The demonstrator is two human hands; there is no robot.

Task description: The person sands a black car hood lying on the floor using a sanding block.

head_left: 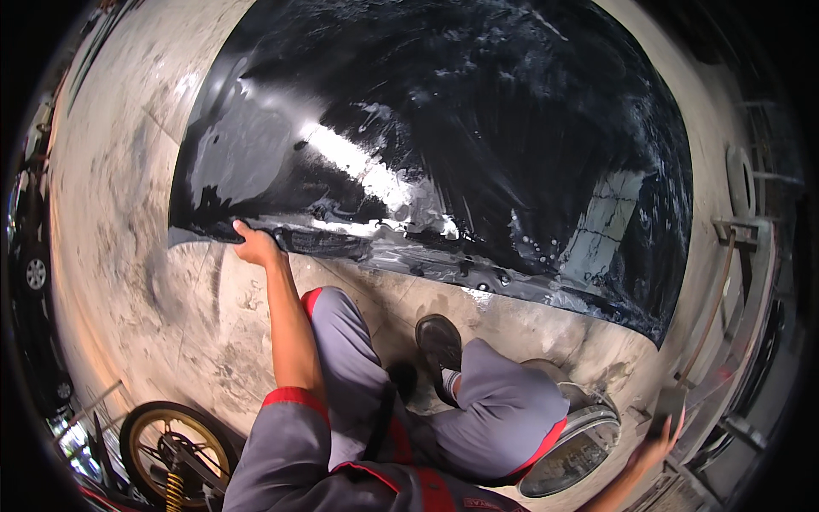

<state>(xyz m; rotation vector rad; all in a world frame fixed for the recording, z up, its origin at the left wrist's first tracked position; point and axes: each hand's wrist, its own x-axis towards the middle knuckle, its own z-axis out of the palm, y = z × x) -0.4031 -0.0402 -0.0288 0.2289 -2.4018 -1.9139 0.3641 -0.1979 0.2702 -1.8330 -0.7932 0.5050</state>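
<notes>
A large, glossy black panel (512, 145) is seen at 12 o'clock, its surface streaked with wet-looking marks and reflections. Its near edge is gripped at 9 o'clock by the left hand (258, 247), thumb laid on top, forearm stretched forward. The right hand (655, 444) is extended sideways to 4 o'clock, beside a dark flat piece (669, 408); whether it is grasped cannot be told. The pale floor (235, 294) is stained and smudged. A round bucket (597, 413) is set at 5 o'clock, between knee and right hand. A gold-rimmed wheel (136, 435) is seen at 8 o'clock, a dark car (32, 230) at 9.
</notes>
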